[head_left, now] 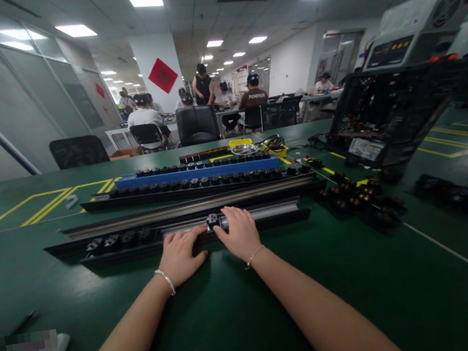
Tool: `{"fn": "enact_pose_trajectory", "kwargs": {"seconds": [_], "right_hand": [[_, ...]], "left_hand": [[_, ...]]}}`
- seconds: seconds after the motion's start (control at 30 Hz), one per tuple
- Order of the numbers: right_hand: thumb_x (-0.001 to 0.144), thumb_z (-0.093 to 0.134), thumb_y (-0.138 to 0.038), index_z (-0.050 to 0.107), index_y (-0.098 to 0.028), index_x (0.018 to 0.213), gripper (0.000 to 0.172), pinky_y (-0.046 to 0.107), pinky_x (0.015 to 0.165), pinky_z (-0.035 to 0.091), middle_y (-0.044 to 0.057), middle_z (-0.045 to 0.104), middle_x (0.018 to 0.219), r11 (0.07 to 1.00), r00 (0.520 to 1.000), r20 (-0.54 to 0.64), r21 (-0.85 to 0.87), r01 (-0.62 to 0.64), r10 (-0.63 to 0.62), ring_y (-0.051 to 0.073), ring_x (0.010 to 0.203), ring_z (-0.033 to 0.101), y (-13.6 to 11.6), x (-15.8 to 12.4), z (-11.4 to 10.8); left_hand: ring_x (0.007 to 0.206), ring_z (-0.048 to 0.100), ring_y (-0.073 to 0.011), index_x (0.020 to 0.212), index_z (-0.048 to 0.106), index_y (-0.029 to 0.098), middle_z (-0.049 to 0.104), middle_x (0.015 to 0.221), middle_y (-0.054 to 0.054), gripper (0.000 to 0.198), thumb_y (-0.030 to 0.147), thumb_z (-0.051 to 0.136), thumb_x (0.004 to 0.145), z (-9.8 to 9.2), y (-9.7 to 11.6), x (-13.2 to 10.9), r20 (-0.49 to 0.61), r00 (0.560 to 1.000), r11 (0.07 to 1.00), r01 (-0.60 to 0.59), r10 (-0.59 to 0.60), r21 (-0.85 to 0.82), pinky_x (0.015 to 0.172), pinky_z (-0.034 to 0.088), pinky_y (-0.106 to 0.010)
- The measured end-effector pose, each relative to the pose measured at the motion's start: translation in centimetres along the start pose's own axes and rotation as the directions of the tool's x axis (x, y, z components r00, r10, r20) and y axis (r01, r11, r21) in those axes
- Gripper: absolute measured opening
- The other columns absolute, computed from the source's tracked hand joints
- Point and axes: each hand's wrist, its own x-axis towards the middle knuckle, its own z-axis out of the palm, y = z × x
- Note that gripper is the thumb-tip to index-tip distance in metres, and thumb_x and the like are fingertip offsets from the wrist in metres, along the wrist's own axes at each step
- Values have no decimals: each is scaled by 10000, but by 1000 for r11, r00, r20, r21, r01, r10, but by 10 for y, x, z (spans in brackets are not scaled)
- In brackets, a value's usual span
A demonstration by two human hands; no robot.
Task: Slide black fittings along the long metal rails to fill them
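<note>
A small black socket module [212, 220] sits in a long black rail with a silvery inner channel [276, 210]. My left hand [182, 256] lies over the rail's near edge just left of the module, its fingers stretched out with the tips close to the module and its thumb apart on the near side. From the right, my right hand [241, 234] closes on the module's right side, thumb on the near side and fingers over the top; the exact contact is partly hidden. Several more black socket modules [111, 242] sit in a row at the rail's left end.
Behind lie another long rail [186, 208], a blue rail [199, 173] and rows of black modules. Loose black parts [361, 198] cluster at right. An opened computer case [390, 113] stands beyond them. A yellow tray [273, 145] with cable is at the back. People sit farther off.
</note>
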Motion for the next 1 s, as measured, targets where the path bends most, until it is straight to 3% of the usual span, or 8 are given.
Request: {"fn": "enact_pose_trajectory", "kwargs": {"seconds": [0.13,0.63,1.0], "right_hand": [[797,518,-435,614,-202,1052,358,440,1020,241,75,607,1169,994,994,-9,-15,-109,109,244,1168,453,-18,12,12],[806,509,-379,608,-162,1025,324,381,1014,253,91,624,1125,996,994,-64,-7,-88,87,218,1136,475,-14,8,14],[817,478,-367,591,-172,1040,317,437,1066,165,101,624,1112,996,993,-77,-18,-88,87,215,1126,484,-11,6,14]], "left_hand": [[1064,505,-246,1251,444,310,575,1240,-8,527,340,538,734,0,1,-1,-1,1000,1000,-25,25,6,948,263,-457],[1065,495,-257,1265,441,309,584,1219,-15,542,334,534,732,5,0,-1,-10,999,999,-41,41,33,942,257,-452],[1072,489,-261,1264,436,310,574,1231,-22,538,337,528,735,4,-1,-1,1,999,999,-47,47,20,939,257,-454]]}}
